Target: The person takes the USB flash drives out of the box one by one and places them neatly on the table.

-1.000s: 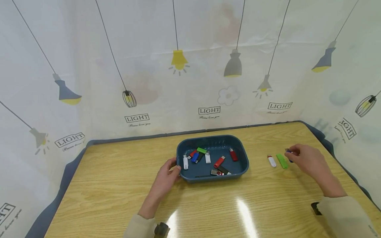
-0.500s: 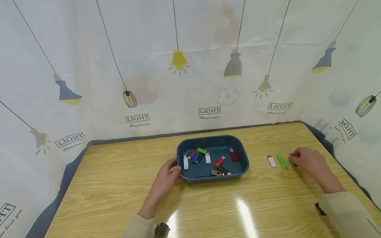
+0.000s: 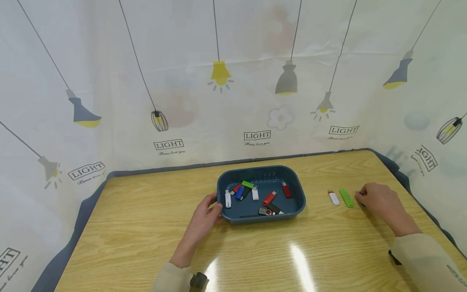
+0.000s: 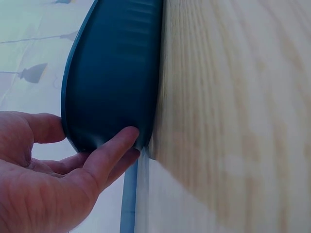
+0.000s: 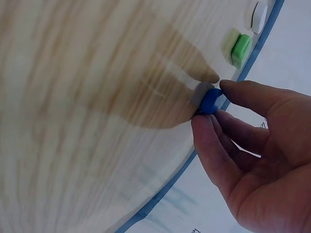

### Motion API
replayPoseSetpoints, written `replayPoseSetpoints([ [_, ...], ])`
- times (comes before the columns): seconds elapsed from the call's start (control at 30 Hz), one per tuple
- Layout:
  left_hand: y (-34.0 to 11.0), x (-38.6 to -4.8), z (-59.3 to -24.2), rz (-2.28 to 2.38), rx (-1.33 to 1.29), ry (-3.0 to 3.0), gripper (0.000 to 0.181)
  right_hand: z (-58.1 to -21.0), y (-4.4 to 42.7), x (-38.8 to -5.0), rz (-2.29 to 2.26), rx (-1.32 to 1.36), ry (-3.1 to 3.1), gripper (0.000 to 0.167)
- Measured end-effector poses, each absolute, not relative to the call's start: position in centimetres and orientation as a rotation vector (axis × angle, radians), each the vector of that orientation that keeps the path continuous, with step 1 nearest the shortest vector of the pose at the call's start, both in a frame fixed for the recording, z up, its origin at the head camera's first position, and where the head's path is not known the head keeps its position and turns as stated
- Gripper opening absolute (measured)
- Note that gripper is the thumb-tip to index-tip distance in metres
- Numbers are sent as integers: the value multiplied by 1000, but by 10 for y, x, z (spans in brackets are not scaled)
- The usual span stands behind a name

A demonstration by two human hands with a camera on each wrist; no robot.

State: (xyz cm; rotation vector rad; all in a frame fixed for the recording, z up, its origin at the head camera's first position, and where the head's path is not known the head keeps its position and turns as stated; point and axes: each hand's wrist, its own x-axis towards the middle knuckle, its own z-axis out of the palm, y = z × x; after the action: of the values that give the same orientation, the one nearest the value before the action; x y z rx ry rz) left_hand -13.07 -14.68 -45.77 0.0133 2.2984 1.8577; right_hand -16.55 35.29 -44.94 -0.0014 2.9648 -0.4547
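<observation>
Right fingers [image 5: 250, 94] pinch blue oblong plastic USB stick [image 5: 210, 102], judged light, stiff, best side-gripped; left fingers [image 4: 111, 154] clasp dark-blue rectangular plastic tray [image 4: 114, 73].

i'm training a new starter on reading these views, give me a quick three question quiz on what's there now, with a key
1. Multiple choice: what colour is the USB stick that the right hand pinches? a) red b) blue c) green
2. Fill in: in the head view, the left hand holds the tray at its ____ end.
3. True or false: outside the tray, the white stick lies nearer to it than the green stick does.

Key: 1 b; 2 left; 3 true.
</observation>
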Motion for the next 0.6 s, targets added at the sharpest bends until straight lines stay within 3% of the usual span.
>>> replayPoseSetpoints([
  [0.3, -149, -133, -457, 1893, 26, 2269, 50, -442, 349, -165, -430, -9, 2983, 34],
  [0.6, -149, -143, -455, 1898, 45, 2234, 54, -398, 315, -158, -409, -215, 3096, 43],
])
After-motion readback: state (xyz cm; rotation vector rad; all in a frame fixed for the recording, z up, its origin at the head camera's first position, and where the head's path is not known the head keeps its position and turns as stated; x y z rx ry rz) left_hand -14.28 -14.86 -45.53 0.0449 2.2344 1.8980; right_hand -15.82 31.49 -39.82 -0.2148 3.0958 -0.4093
